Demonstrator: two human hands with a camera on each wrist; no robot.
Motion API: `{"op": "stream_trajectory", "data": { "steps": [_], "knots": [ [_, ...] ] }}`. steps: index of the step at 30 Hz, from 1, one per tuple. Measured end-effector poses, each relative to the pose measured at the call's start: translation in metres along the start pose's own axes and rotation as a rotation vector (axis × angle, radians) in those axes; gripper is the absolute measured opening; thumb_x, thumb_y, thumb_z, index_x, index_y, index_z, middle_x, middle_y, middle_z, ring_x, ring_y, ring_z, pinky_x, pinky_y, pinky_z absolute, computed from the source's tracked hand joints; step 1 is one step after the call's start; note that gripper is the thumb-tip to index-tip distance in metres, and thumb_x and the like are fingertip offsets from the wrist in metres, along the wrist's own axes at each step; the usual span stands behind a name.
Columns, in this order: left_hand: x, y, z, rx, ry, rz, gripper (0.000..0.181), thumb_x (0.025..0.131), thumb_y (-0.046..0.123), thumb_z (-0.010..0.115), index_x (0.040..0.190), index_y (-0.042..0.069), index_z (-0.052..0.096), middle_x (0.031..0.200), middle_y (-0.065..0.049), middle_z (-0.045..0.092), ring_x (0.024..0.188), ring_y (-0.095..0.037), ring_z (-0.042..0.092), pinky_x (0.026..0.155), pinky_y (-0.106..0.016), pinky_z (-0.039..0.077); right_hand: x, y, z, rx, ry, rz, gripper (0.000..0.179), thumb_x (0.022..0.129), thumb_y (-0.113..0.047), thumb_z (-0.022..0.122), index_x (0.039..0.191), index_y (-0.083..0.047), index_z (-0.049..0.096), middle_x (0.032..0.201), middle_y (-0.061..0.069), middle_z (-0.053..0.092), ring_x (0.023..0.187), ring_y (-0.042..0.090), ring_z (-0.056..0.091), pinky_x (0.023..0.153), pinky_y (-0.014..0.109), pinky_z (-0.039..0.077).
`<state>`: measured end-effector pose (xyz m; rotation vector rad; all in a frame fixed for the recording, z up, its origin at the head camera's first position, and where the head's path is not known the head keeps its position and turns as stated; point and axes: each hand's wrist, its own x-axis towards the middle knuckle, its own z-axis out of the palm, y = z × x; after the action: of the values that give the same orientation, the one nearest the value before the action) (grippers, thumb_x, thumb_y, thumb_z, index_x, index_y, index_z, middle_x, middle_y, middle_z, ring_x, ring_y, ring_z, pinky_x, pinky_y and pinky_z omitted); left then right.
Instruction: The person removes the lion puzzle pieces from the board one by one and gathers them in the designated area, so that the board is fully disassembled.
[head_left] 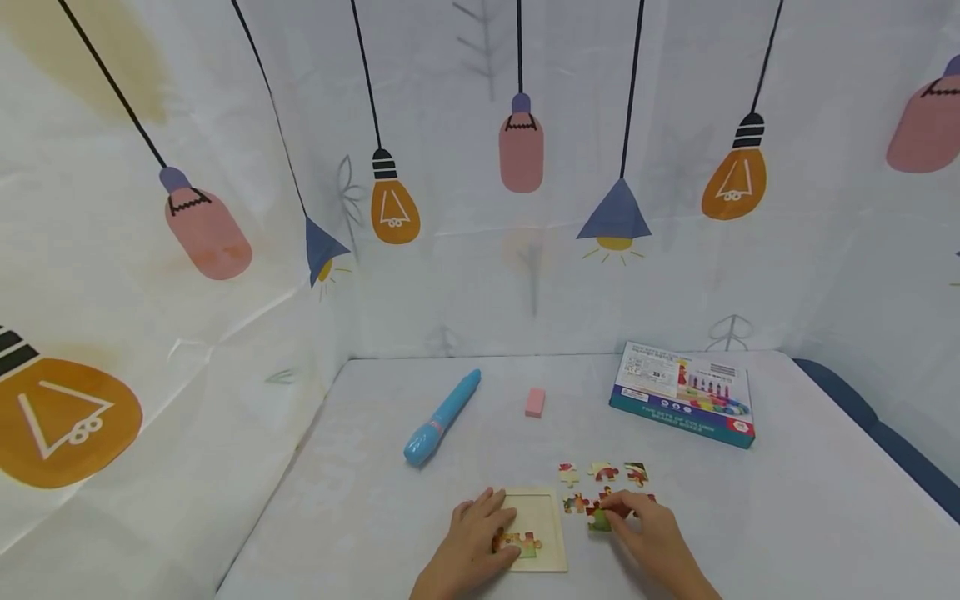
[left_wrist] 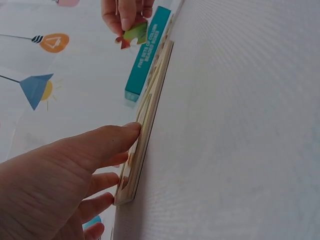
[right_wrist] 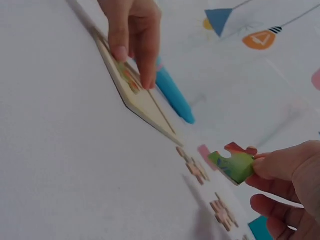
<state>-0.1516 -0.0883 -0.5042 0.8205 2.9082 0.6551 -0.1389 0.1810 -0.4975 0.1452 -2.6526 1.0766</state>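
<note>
My right hand (head_left: 651, 533) pinches a green jigsaw piece (right_wrist: 237, 166) with a red edge between thumb and fingers, lifted off the table. My left hand (head_left: 474, 542) rests on the left side of a shallow wooden puzzle tray (head_left: 553, 542), fingers fairly straight. Inside the tray, along its lower part, lie joined puzzle pieces (head_left: 529, 546), partly covered by the left hand. Loose jigsaw pieces (head_left: 576, 503) are spread in rows to the right of the tray, some of them hidden behind the right hand.
Behind the tray lie a blue microphone-shaped thing (head_left: 442, 421) and a small pink block (head_left: 535, 402). A flat teal-edged box (head_left: 684, 393) sits at the back right of the white table (head_left: 337, 483). A lamp-patterned cloth (head_left: 450, 283) hangs behind and at the left.
</note>
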Motion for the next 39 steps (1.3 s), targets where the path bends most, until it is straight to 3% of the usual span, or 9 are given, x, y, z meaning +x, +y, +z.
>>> {"op": "stream_trajectory", "data": {
  "steps": [10,16,21,25,31,39],
  "knots": [
    [0.001,-0.002,0.000,0.017,0.038,0.029,0.042,0.085,0.040,0.062,0.119,0.015,0.060,0.133,-0.008,0.047,0.126,-0.024,0.038,0.095,-0.050,0.028,0.006,0.016,-0.027,-0.035,-0.105,0.146,0.008,0.083,-0.005,0.065,0.088,-0.012,0.066,0.076,-0.007,0.061,0.070,0.009,0.050,0.069,0.027,0.047],
    [0.002,-0.003,0.001,0.010,0.040,0.035,0.041,0.084,0.040,0.062,0.118,0.016,0.061,0.133,-0.009,0.047,0.126,-0.025,0.038,0.095,-0.050,0.029,0.006,0.027,-0.045,-0.040,-0.126,0.193,0.009,0.085,-0.005,0.062,0.093,-0.008,0.066,0.079,-0.004,0.062,0.073,0.014,0.050,0.071,0.033,0.046],
    [0.004,-0.003,0.001,0.026,0.037,0.028,0.041,0.084,0.041,0.063,0.118,0.017,0.061,0.133,-0.008,0.048,0.126,-0.025,0.039,0.096,-0.049,0.029,0.005,0.037,-0.055,-0.058,-0.145,0.200,0.009,0.085,-0.006,0.061,0.093,-0.008,0.065,0.080,-0.004,0.063,0.072,0.014,0.050,0.066,0.028,0.044],
    [0.004,-0.004,0.003,0.019,0.047,0.030,0.041,0.084,0.039,0.064,0.116,0.015,0.062,0.133,-0.009,0.048,0.125,-0.025,0.039,0.095,-0.050,0.029,0.004,0.045,-0.058,-0.058,-0.182,0.214,0.006,0.085,-0.007,0.061,0.090,-0.008,0.065,0.078,-0.004,0.061,0.070,0.014,0.049,0.063,0.026,0.043],
    [0.004,-0.004,0.004,0.018,0.053,0.039,0.041,0.083,0.041,0.064,0.116,0.016,0.062,0.132,-0.009,0.049,0.125,-0.025,0.039,0.094,-0.050,0.029,0.003,0.052,-0.058,-0.025,-0.260,0.307,0.003,0.086,-0.010,0.062,0.087,-0.008,0.065,0.074,-0.003,0.058,0.068,0.014,0.047,0.061,0.025,0.041],
    [0.005,-0.005,0.005,-0.011,0.032,0.013,0.041,0.084,0.038,0.064,0.117,0.015,0.062,0.134,-0.009,0.047,0.127,-0.025,0.037,0.097,-0.051,0.026,0.002,0.054,-0.053,-0.018,-0.289,0.310,0.005,0.085,-0.010,0.063,0.083,-0.006,0.064,0.072,-0.002,0.057,0.067,0.014,0.048,0.062,0.026,0.045]
  ]
}}
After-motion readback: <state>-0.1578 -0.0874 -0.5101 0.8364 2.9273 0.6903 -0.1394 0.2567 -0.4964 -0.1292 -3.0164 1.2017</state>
